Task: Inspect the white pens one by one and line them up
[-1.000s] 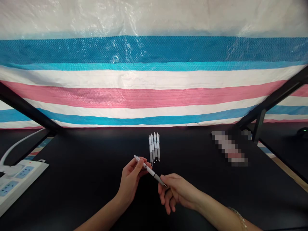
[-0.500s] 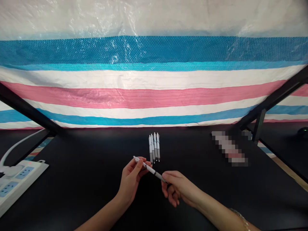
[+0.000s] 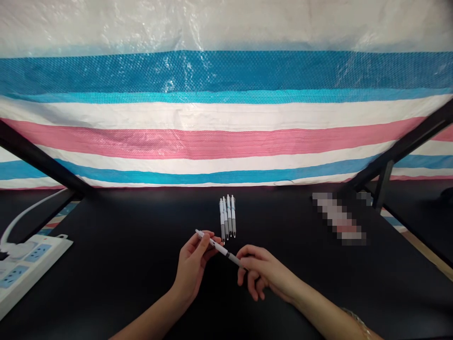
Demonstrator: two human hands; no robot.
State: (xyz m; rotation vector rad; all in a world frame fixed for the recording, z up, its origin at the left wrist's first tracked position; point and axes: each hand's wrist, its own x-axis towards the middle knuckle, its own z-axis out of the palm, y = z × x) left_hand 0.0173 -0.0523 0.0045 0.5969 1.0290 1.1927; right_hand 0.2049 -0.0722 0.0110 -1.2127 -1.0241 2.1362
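Note:
My left hand (image 3: 194, 265) pinches the upper end of a white pen (image 3: 216, 245) above the black table (image 3: 106, 264). My right hand (image 3: 264, 276) pinches the same pen's grey tip end, its other fingers curled below. The pen slants from upper left to lower right between the two hands. Just beyond the hands, several more white pens (image 3: 227, 217) lie side by side, tips toward me.
A white power strip (image 3: 24, 267) with a white cable lies at the table's left edge. A pixelated long object (image 3: 338, 218) rests at the right. A striped blue, white and pink tarp (image 3: 226, 118) hangs behind, crossed by black frame bars (image 3: 399, 148).
My right hand has shifted slightly up the pen's tip end and its lower fingers have curled differently. The left hand and the row of pens stay put.

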